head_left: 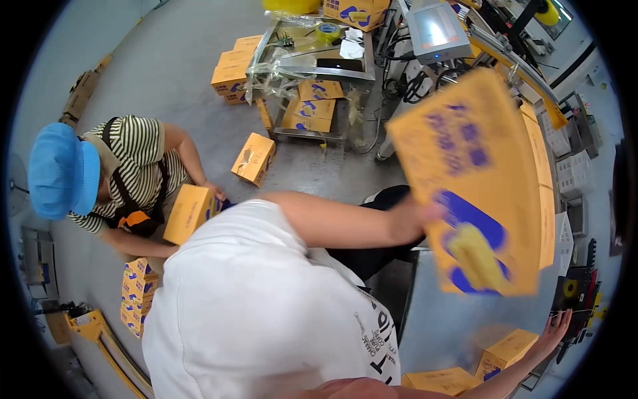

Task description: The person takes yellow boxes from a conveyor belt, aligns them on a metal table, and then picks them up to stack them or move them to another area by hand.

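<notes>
My left hand (417,216), blurred by motion, grips the left edge of a large orange carton (488,179) with blue printing. The carton is tilted above the grey metal table (435,312). At the lower right, my right hand (558,327) is open with its fingers apart, near the table's far side. Close to the right forearm lie a small orange box (508,352) and another orange box (442,381) at the bottom edge.
Left, a person in a blue cap (63,169) holds an orange box (191,214). More boxes stand on the floor (254,158). A metal cart (312,70) holds tape and plastic film. A screen (437,30) and a row of cartons (546,219) are at the right.
</notes>
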The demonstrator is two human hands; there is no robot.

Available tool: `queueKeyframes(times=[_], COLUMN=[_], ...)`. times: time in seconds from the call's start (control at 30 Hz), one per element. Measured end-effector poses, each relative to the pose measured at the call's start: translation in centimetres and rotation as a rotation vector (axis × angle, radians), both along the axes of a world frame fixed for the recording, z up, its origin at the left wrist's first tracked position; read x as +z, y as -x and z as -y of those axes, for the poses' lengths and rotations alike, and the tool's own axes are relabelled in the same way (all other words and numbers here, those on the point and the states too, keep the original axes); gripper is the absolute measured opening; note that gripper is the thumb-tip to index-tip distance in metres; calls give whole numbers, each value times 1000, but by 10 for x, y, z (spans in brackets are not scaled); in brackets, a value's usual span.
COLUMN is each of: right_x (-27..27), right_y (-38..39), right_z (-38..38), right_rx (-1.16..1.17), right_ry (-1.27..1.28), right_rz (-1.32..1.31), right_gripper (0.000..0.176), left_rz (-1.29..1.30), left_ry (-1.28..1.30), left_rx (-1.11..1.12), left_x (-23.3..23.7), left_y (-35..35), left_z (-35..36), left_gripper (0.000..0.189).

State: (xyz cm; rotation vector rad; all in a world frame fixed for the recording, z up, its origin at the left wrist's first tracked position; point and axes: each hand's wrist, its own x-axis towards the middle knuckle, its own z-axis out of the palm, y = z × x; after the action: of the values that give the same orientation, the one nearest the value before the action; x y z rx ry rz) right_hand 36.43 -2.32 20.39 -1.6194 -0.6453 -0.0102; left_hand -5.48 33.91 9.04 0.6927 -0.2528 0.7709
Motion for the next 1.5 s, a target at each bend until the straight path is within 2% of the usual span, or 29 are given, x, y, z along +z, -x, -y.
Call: queueKeyframes(times=[0.03, 0.07, 0.13, 0.2, 0.33, 0.4, 0.47, 0.7, 0.8, 0.83, 0.93, 0.97, 1.07, 1.1, 1.23, 1.3, 1.5], right_x=[-15, -29, -54, -64, -87, -87, -92, -92, -93, -90, -82, -84, -87, -86, -93, -95, -88], right_y=[-19, -38, -59, -63, -66, -61, -53, -43, -27, -18, -1, -2, -2, -2, -11, -18, 5], right_z=[12, 24, 51, 53, 52, 41, 36, 34, 27, 22, 10, 10, 11, 12, 14, 19, 0], right_rx=[-95, -113, -153, -234, -283, -264, -248, -227, -192, -185, -175, -175, -153, -139, -136, -99, -105], right_ry=[47, 116, 256, 223, 241, 279, 279, 247, 280, 287, 311, 317, 325, 326, 351, 344, 346], right_rz=[-4, 21, 78, -72, -168, -217, -264, -356, -318, -321, -329, -335, -359, -366, -352, -374, -322], right_gripper=[63, 63, 63, 65, 71, 74, 76, 76, 78, 79, 80, 80, 81, 81, 80, 80, 73], left_rz=[25, -65, -365, -712, -903, -941, -1015, -1047, -1138, -1110, -1534, -1611, -2097, -2161, -2258, -2298, -2350], left_ry=[63, 110, 278, 630, 1037, 977, 971, 1064, 1083, 1041, 912, 724, -123, -296, -344, -319, -277], left_rx=[51, 206, 373, 412, 633, 660, 726, 829, 715, 617, 523, 418, 524, 503, 362, 282, 262], left_x=[-29, -37, -51, -79, -169, -237, -274, -312, -346, -369, -370, -375, -398, -418, -418, -396, -390], left_y=[24, 54, 108, 155, 215, 249, 272, 276, 272, 277, 256, 259, 272, 279, 283, 276, 264], left_z=[-13, -21, -35, -49, -73, -85, -89, -84, -85, -83, -81, -81, -97, -106, -121, -127, -144], left_gripper=[60, 63, 71, 78, 91, 93, 92, 86, 82, 77, 70, 67, 68, 76, 83, 84, 86])
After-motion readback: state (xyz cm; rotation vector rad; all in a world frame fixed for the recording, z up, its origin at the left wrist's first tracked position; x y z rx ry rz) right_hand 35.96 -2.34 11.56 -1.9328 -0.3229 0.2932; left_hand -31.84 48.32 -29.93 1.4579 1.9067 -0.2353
